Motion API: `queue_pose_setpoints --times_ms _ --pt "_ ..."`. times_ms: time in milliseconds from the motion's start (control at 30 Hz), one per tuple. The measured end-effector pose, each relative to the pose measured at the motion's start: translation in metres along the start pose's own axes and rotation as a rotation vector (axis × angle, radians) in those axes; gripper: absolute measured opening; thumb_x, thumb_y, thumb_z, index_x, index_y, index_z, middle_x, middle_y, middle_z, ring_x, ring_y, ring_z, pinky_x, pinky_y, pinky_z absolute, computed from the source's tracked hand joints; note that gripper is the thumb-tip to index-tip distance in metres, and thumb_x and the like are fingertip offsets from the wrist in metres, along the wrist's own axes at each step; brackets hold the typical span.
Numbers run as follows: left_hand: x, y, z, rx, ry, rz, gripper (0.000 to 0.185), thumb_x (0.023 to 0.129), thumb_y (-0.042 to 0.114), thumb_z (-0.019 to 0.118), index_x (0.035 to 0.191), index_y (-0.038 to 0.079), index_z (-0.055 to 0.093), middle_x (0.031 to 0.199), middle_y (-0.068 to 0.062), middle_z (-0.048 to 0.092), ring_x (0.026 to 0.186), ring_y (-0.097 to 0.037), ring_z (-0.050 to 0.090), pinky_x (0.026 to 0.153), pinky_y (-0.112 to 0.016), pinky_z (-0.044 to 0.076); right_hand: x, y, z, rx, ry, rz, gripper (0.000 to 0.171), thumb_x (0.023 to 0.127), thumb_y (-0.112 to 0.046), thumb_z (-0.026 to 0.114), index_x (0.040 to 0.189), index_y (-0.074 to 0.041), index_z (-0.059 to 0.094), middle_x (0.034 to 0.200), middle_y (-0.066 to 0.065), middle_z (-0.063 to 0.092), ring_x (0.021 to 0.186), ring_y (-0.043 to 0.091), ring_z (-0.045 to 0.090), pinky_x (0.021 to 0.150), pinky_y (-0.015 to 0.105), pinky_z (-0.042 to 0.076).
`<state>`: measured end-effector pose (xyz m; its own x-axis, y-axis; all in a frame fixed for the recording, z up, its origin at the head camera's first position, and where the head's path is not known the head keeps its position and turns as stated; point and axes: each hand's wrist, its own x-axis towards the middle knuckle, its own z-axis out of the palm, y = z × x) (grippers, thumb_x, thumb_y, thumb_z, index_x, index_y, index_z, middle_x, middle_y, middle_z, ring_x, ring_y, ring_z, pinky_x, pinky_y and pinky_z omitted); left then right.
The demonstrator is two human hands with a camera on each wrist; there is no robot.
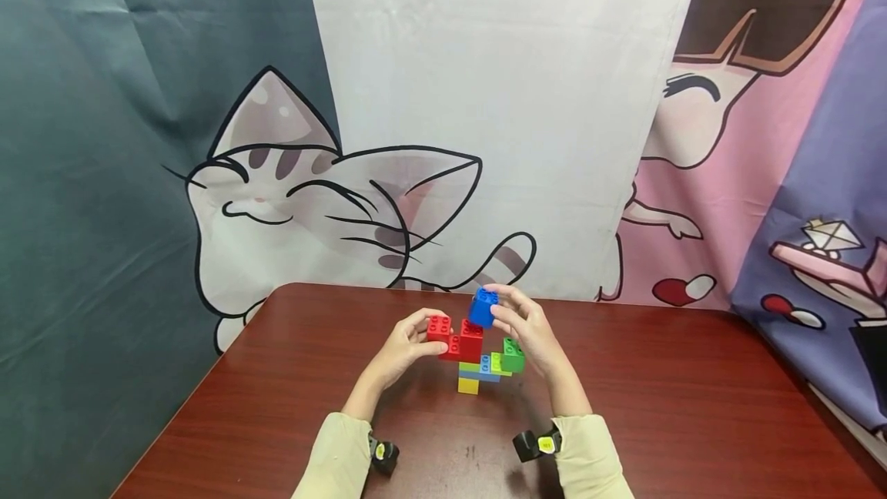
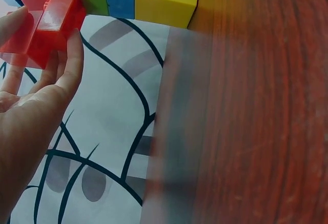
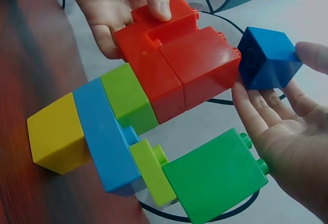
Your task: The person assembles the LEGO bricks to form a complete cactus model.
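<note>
- The brick tower (image 1: pixel 478 356) stands near the middle of the red-brown table (image 1: pixel 693 406), its long axis upright, rising from a single yellow brick (image 1: pixel 468 385) that rests on the tabletop.
- Above the yellow brick lies a light-blue brick (image 3: pixel 105 134), then a light-green brick (image 3: pixel 128 98) under the red bricks (image 3: pixel 174 70); the red part juts out to the person's left at the top.
- A second arm branches to the person's right: a thin lime piece (image 3: pixel 151 170) and a dark-green brick (image 1: pixel 513 355), studs pointing up.
- The left hand (image 1: pixel 405 345) grips the overhanging red bricks: in the right wrist view the thumb (image 3: pixel 159 1) presses on the studded top and the other fingers curl under the far side. The fingers are bent round the brick, not spread.
- The right hand (image 1: pixel 523 326) pinches a dark-blue brick (image 1: pixel 483 306) between thumb and fingertips, held tilted, one corner touching or just beside the top edge of the red bricks. The palm is open towards the tower, and the fingers (image 3: pixel 256 108) below the blue brick are fairly straight and close together.
- The right palm lies just beside the dark-green brick; I cannot tell whether it touches it.
- Behind the table hangs a cloth printed with a cartoon cat (image 1: pixel 291 175).
</note>
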<state>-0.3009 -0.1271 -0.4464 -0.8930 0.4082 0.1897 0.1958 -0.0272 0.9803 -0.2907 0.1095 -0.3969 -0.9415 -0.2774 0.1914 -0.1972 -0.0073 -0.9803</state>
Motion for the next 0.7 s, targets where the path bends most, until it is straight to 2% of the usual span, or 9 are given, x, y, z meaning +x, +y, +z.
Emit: queue_pose_setpoints --times_ms 200,433,600,700 --pt "0.0005 -0.0009 0.0006 -0.001 -0.011 -0.001 0.048 0.088 0.009 0.067 0.131 -0.001 0.048 0.126 -0.034 0.052 0.101 -0.015 0.065 0.087 -0.026 0.057 -0.0015 0.0016 0.0023 -0.095 0.007 -0.003 0.044 0.098 -0.021 0.054 0.138 -0.005 0.049 0.136 0.022 0.054 0.119 0.020 0.056 0.100 0.032 0.052" --pt "0.0002 -0.0005 0.0007 0.013 -0.025 0.009 0.048 0.088 0.011 0.068 0.131 0.000 0.048 0.123 -0.030 0.055 0.103 -0.019 0.064 0.086 -0.025 0.057 -0.0025 0.0038 0.0055 -0.177 -0.011 -0.062 0.040 0.097 -0.020 0.055 0.135 -0.008 0.053 0.129 0.023 0.059 0.115 0.027 0.058 0.100 0.042 0.051" --pt "-0.0011 0.0002 0.0005 0.001 -0.022 0.010 0.049 0.088 0.010 0.067 0.131 -0.001 0.047 0.125 -0.034 0.053 0.101 -0.014 0.065 0.086 -0.024 0.057 -0.0019 0.0031 0.0089 -0.240 -0.023 -0.066 0.039 0.097 -0.023 0.057 0.134 -0.013 0.055 0.130 0.020 0.060 0.118 0.032 0.057 0.099 0.048 0.051" --pt "-0.0018 0.0008 0.0003 -0.003 -0.017 0.006 0.050 0.087 0.010 0.068 0.132 -0.001 0.047 0.128 -0.036 0.051 0.100 -0.011 0.065 0.086 -0.024 0.057 -0.0016 0.0019 0.0100 -0.255 -0.037 -0.080 0.039 0.096 -0.022 0.058 0.134 -0.013 0.055 0.130 0.020 0.060 0.118 0.033 0.059 0.098 0.047 0.052"
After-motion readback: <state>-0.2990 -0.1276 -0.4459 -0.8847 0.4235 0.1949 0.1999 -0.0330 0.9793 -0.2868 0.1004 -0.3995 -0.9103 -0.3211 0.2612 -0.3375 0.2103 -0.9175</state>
